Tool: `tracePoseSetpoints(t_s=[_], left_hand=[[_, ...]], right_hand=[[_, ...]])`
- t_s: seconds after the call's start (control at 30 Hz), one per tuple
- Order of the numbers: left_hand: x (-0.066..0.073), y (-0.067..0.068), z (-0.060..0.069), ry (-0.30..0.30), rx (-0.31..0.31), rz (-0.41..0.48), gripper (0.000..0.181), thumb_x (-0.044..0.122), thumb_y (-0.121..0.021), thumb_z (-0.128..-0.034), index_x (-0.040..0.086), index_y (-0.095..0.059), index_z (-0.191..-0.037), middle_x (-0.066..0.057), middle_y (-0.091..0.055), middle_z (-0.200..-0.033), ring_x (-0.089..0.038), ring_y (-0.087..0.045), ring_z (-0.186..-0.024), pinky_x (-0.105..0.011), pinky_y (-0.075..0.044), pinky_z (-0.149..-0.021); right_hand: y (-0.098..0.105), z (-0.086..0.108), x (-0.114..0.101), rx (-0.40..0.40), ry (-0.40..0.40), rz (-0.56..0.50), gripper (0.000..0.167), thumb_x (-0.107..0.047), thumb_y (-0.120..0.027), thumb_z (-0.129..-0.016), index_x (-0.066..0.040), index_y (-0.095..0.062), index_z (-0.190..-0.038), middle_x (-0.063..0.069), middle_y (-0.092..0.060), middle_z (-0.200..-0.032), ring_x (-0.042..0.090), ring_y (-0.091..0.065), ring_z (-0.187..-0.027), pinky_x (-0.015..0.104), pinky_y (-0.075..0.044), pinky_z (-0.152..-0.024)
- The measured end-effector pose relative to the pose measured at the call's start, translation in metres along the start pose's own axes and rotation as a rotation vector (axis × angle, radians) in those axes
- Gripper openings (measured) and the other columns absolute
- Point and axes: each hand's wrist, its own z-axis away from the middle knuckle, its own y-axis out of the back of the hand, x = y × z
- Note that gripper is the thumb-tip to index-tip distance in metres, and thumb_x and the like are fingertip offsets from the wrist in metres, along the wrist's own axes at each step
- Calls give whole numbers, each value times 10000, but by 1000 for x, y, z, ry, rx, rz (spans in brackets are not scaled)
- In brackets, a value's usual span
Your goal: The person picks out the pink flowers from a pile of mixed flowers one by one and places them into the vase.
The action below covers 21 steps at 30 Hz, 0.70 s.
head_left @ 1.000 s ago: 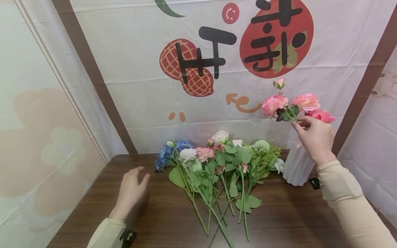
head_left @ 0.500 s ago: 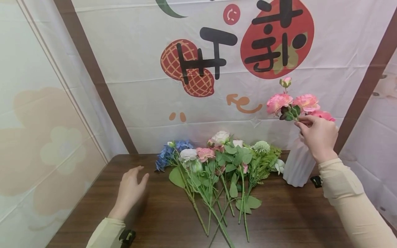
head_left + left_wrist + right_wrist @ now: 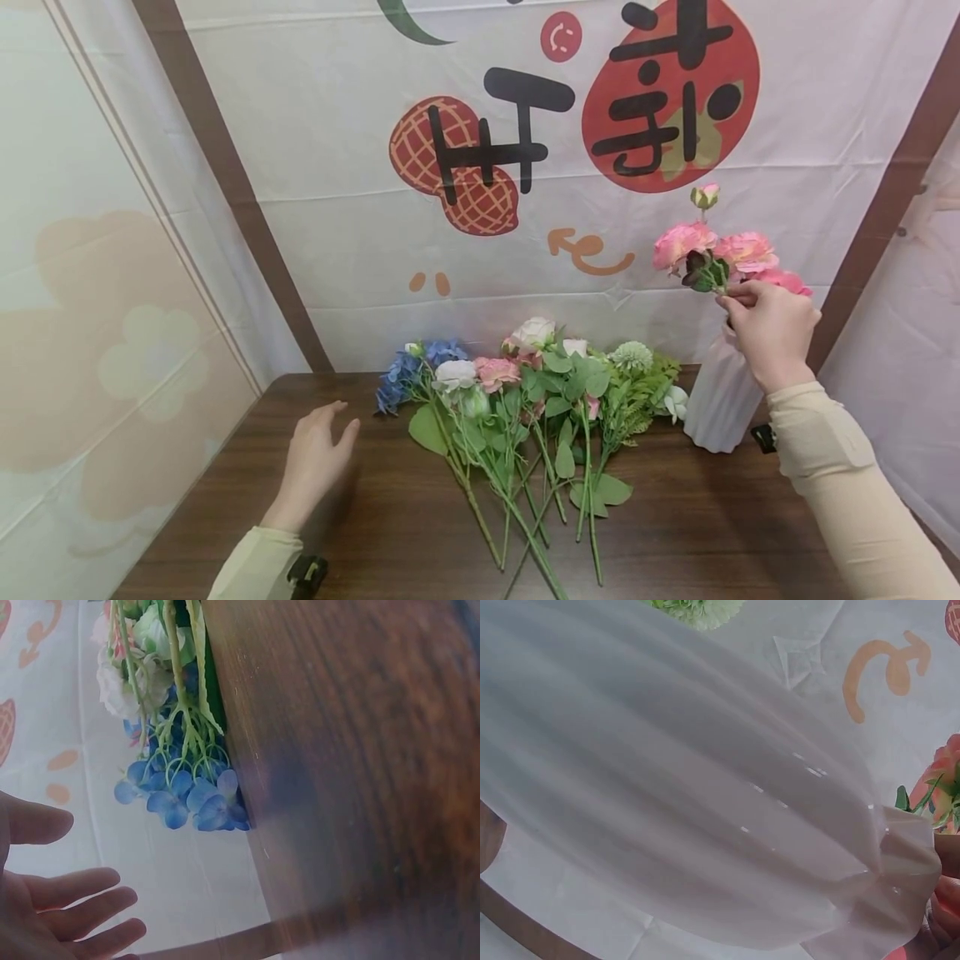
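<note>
1. Right hand (image 3: 772,329), bare, cream sleeve: grasping, thumb and fingers pinching item 2 just below its blooms, at the mouth of item 3.
2. Spray of ruffled pink artificial flowers (image 3: 684,244), with green-and-dark leaves and one closed bud on top: held above the vase mouth. Whether the deeper-pink bloom (image 3: 782,280) behind the hand belongs to it cannot be told; nor can how far its stem goes down.
3. White, glossy, vertically ribbed vase (image 3: 723,400), frilled rim: upright on the table, right of the loose flowers.
4. Left hand (image 3: 318,450), bare: released, fingers relaxed and holding nothing, near the blue flowers but apart from them.
5. Loose stems on the dark brown wood-grain table (image 3: 405,517): blue hydrangea-like clusters (image 3: 397,383), white rose-like bloom (image 3: 453,375), pale green pompon (image 3: 632,355), crossed green stalks; undisturbed.
6. Change over the last second: the spray has swung rightward, its bud now closer above the vase. Judgement: its angle in the vase is being adjusted; the loose stems remain unarranged.
</note>
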Motion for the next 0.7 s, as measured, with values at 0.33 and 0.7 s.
tracePoseSetpoints(t_s=[0.33, 0.7], left_hand=[[-1, 2, -1, 6, -4, -1, 423, 189, -550, -934, -73, -521, -1265, -309, -499, -1308, -493, -416, -1213, -612, -322, -1001], [3, 5, -2, 6, -14, 5, 426, 185, -553, -933, -79, -517, -1265, -317, -494, -1309, -499, -417, -1209, -615, -324, -1001]], right_hand=[[-4, 3, 3, 2, 1, 0, 233, -235, -694, -860, -22, -737, -944, 175, -719, -850, 389, -653, -779, 543, -321, -777], [-4, 3, 1, -7, 16, -41, 223, -160, -672, -871, 38, -707, -968, 221, -708, -877, 408, -678, -771, 481, -340, -838]])
